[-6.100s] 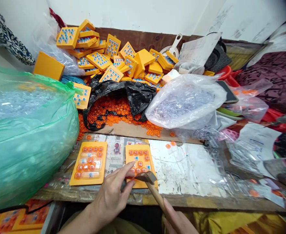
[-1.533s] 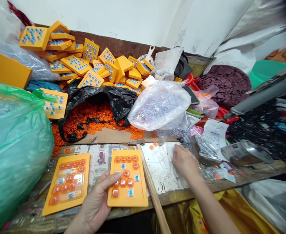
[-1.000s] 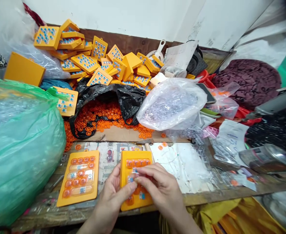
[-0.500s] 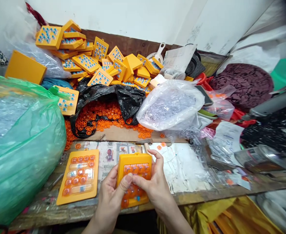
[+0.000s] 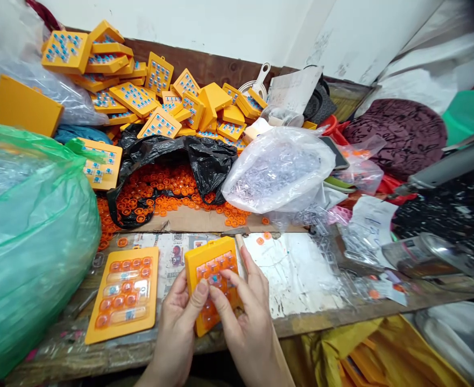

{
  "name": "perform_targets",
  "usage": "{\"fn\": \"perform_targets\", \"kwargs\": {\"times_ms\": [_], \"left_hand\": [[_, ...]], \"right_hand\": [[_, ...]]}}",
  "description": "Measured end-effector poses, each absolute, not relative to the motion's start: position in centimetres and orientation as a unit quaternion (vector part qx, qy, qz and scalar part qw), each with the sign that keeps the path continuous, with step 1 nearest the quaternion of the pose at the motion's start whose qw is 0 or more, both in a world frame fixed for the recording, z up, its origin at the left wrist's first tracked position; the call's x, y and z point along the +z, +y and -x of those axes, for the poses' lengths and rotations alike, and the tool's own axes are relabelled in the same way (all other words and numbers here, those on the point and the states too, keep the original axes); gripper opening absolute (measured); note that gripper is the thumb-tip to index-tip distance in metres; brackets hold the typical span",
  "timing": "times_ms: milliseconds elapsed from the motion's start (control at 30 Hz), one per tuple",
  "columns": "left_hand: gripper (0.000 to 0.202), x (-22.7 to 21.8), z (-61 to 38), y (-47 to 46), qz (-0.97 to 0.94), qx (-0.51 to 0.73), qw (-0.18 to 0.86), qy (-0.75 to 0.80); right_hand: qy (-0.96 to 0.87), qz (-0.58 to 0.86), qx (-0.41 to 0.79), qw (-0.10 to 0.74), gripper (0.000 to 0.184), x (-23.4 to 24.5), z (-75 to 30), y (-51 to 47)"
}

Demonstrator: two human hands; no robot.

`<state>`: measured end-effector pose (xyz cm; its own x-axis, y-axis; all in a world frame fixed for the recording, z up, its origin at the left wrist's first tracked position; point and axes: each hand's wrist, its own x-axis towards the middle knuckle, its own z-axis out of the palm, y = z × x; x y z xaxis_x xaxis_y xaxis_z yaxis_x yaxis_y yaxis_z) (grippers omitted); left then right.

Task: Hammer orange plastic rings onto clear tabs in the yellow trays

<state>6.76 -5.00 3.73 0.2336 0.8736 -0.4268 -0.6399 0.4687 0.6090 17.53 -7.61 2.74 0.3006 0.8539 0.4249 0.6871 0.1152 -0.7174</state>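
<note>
Flat on the workbench (image 5: pixel 325 316) a second ago, the orange keypad tray (image 5: pixel 209 264) is now lifted and tilted at 3 o'clock of its twin tray (image 5: pixel 124 293), with the left hand (image 5: pixel 179 318) and right hand (image 5: pixel 248 322) both grasping it, so the caps are being pressed by thumb.

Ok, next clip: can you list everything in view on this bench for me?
held board: one, orange-yellow with orange buttons, tilted, in both hands
second board: one, same colours, flat on the bench, left of it
board pile: many, orange-yellow with blue pieces, at the back
round pieces: many, orange, spilling from the black bag
black bag: one, open, mid-bench
clear bag: one, holds clear pieces, right of it
green bag: one, large, far left
bench: one, wooden
left hand: on the held board's left edge
right hand: on its right side
</note>
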Motion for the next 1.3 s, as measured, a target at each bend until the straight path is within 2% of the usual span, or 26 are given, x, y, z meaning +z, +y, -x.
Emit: {"fn": "perform_targets", "kwargs": {"times_ms": [100,200,333,400,500,600,733,833,1033,1167,1300], "left_hand": [[0.054,3.4,-7.0,-5.4,-0.175,0.505,0.743,0.403],[0.051,3.4,-7.2,-5.2,-0.168,0.505,0.739,0.413],[0.052,3.8,-6.9,-4.3,-0.104,0.507,0.746,0.419],[0.046,3.9,-6.5,-3.8,-0.067,0.509,0.739,0.436],[0.037,3.8,-5.8,-3.2,-0.035,0.512,0.718,0.47],[0.039,3.7,-5.5,-3.0,-0.029,0.511,0.714,0.478],[0.043,3.5,-5.5,-3.3,-0.048,0.51,0.718,0.471],[0.043,3.4,-5.6,-3.4,-0.055,0.508,0.718,0.472],[0.037,3.3,-5.6,-3.4,-0.048,0.494,0.73,0.469],[0.042,2.8,-5.5,-3.4,-0.045,0.494,0.729,0.471],[0.041,2.7,-5.5,-3.4,-0.046,0.494,0.729,0.472]], "right_hand": [[-0.495,0.668,0.163,0.531,0.012,2.2,-16.5,-7.7],[-0.454,0.638,0.17,0.598,0.005,1.9,-15.6,-8.0],[-0.393,0.559,0.222,0.696,0.006,2.8,-17.2,-7.9],[-0.333,0.586,0.229,0.703,0.009,3.6,-20.2,-7.2],[-0.331,0.634,0.226,0.661,0.02,4.2,-26.2,-6.0],[-0.33,0.717,0.15,0.595,0.028,4.0,-31.9,-5.4],[-0.308,0.826,-0.049,0.469,0.017,4.8,-37.5,-5.7],[-0.289,0.882,-0.115,0.355,0.007,6.5,-40.8,-6.0],[-0.247,0.951,-0.037,0.183,0.014,7.7,-46.4,-6.4],[-0.229,0.963,0.016,0.144,0.018,6.9,-48.8,-6.3],[-0.255,0.957,0.0,0.138,0.018,6.9,-49.4,-5.7]]}}
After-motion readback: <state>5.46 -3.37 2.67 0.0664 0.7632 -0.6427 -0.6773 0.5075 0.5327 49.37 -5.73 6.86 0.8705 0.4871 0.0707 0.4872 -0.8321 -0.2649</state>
